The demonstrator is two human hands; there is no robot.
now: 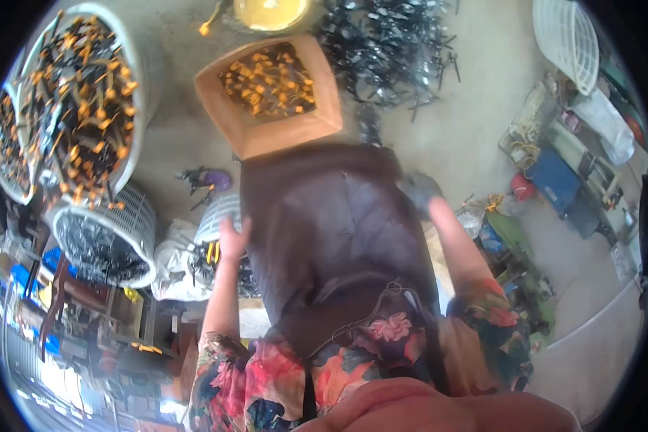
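My bare left hand (pixel 235 237) is beside the left edge of the dark brown apron (pixel 324 216) over my lap, thumb and fingers apart, nothing visible in it. At the apron's right edge is my right hand (pixel 421 191) in a grey glove; its fingers are blurred and partly hidden. Beyond my knees stands a cardboard box (pixel 284 137) of small orange-and-black parts (pixel 270 79). A heap of shiny black parts (pixel 385 47) lies on the floor just past it. Near my left hand is a white basket (pixel 219 214), with yellow-handled tool (pixel 213 252) below it.
On the left, a large white basket (pixel 133 93) is full of orange-tipped black pieces; another basket (pixel 145 209) holds black ones. A yellow basin (pixel 271 13) stands beyond the box. To the right are a blue bin (pixel 554 180), a red ball-like object (pixel 522 187) and a white basket (pixel 565 39).
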